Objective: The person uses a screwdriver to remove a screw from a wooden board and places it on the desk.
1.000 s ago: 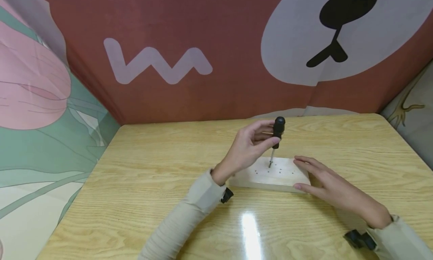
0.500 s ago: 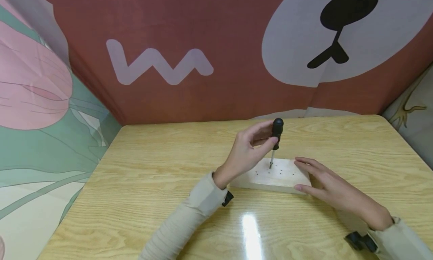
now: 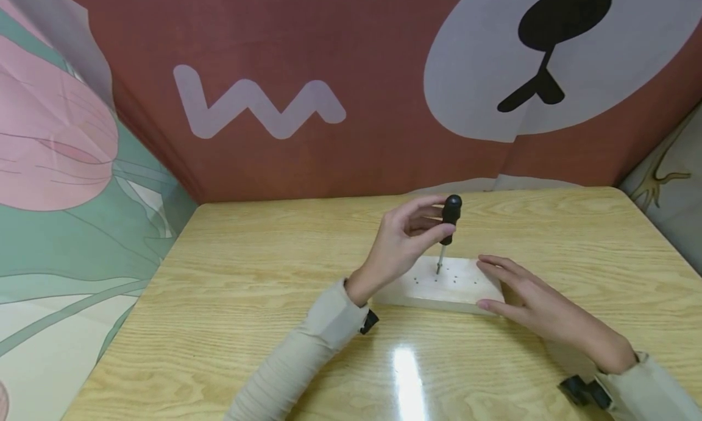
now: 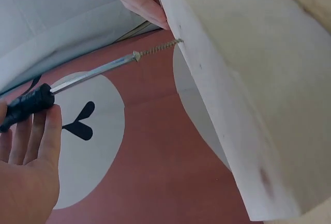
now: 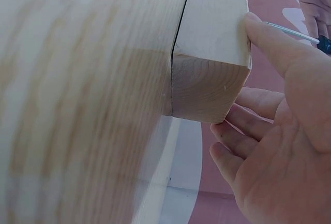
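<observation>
left hand (image 3: 390, 245), fingers around screwdriver (image 3: 451, 211) on screw (image 4: 156, 49); right hand (image 3: 531, 296), thumb and fingers around wooden block (image 3: 440, 290)

The table (image 3: 247, 256) is yellow-brown, with wavy wood lines. A bright white shine (image 3: 408, 381) sits on its near part. Behind it is a big red-brown sheet (image 3: 274, 171) with a pale zigzag (image 3: 281, 127). It also has a big pale patch (image 3: 466, 74) with a black nose (image 3: 565, 13) and mouth (image 3: 542, 83). On the left are a big pink shape (image 3: 55, 128) and green shapes (image 3: 55, 244). On the right, a gray sheet (image 3: 677, 214) shows a brown twig (image 3: 652, 182).
</observation>
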Tool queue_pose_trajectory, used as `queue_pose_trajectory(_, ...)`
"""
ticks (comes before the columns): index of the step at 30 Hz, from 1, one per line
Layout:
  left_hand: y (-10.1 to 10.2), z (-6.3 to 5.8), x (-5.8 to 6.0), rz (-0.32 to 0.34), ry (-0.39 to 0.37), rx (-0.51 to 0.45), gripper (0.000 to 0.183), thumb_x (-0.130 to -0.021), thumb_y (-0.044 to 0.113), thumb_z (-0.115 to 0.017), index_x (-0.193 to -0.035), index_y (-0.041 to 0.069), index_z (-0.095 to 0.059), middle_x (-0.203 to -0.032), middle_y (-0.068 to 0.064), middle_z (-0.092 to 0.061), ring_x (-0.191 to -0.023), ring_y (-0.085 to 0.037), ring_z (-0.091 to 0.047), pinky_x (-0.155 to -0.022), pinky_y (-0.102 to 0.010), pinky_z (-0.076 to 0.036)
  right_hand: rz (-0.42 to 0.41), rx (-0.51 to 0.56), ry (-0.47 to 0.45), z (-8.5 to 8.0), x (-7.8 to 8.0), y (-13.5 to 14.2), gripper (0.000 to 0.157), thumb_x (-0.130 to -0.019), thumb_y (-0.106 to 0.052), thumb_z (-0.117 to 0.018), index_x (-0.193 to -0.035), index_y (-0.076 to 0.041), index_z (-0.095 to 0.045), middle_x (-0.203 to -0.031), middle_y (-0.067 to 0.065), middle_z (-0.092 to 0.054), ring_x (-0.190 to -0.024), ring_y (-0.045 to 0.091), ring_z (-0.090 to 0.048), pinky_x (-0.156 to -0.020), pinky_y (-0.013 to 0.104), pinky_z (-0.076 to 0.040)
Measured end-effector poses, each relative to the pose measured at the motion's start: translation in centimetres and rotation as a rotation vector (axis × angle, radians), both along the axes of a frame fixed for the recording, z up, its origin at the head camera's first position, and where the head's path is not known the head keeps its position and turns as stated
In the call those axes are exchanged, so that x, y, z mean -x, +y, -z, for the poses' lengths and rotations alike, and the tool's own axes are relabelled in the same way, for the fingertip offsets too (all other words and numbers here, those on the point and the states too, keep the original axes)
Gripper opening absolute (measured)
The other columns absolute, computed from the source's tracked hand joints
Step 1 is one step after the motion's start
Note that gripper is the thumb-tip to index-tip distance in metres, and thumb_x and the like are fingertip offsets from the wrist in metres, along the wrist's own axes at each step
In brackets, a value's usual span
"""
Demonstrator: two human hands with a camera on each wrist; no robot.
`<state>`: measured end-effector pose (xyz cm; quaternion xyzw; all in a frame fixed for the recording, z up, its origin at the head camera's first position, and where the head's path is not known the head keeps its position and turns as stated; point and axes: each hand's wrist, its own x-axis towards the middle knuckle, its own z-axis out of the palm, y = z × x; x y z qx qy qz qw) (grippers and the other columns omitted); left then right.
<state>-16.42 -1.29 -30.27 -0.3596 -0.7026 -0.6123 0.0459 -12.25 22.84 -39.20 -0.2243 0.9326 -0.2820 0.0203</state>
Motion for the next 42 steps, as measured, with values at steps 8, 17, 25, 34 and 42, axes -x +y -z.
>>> queue_pose_trajectory(8,-0.30,-0.04,-0.28,0.014,-0.017,0.017,0.039,-0.086,-0.004,-0.057,-0.124,-0.005,-0.050,-0.111,-0.024,-0.062,-0.095,-0.030,-0.065,-0.083,-0.027,-0.055,0.001,-0.004,0.003,-0.03,-0.03,-0.05,0.067,-0.085,-0.044,-0.060,-0.135,-0.003,-0.042,-0.141,0.013,-0.037,-0.127,0.036,-0.037,-0.093,0.056,-0.038)
queue_pose_trajectory(17,-0.01,-0.03,-0.22,-0.017,-0.012,-0.004,0.042,-0.081,-0.002,-0.065,-0.121,-0.002,-0.051,-0.104,-0.023,-0.065,-0.089,-0.025,-0.067,-0.079,-0.027,-0.056,0.003,0.004,-0.015,0.00,-0.10,-0.03,0.068,-0.085,-0.044,-0.060,-0.135,-0.003,-0.042,-0.141,0.014,-0.036,-0.127,0.037,-0.037,-0.094,0.058,-0.037)
queue_pose_trajectory(25,-0.10,0.02,-0.30,-0.018,-0.032,-0.006,0.036,-0.085,-0.003,-0.060,-0.120,-0.005,-0.052,-0.108,-0.023,-0.062,-0.095,-0.030,-0.065,-0.081,-0.029,-0.056,0.005,0.006,-0.002,-0.03,-0.05,-0.02,0.067,-0.084,-0.043,-0.061,-0.135,-0.003,-0.042,-0.141,0.014,-0.037,-0.128,0.038,-0.036,-0.095,0.059,-0.036)
queue_pose_trajectory(34,-0.08,-0.09,-0.31,-0.031,-0.032,0.035,0.041,-0.085,-0.003,-0.060,-0.125,-0.003,-0.050,-0.110,-0.021,-0.062,-0.097,-0.026,-0.063,-0.083,-0.026,-0.055,0.003,0.003,-0.030,-0.04,-0.07,-0.01,0.068,-0.085,-0.045,-0.059,-0.137,-0.005,-0.040,-0.143,0.014,-0.034,-0.128,0.038,-0.036,-0.093,0.060,-0.038)
queue_pose_trajectory(42,0.06,-0.05,-0.23,-0.074,0.017,0.068,0.039,-0.085,0.002,-0.062,-0.122,-0.002,-0.053,-0.103,-0.018,-0.065,-0.092,-0.021,-0.063,-0.080,-0.022,-0.055,0.003,0.000,-0.021,0.01,0.01,-0.02,0.068,-0.085,-0.045,-0.059,-0.137,-0.004,-0.040,-0.143,0.013,-0.034,-0.128,0.038,-0.036,-0.094,0.059,-0.038)
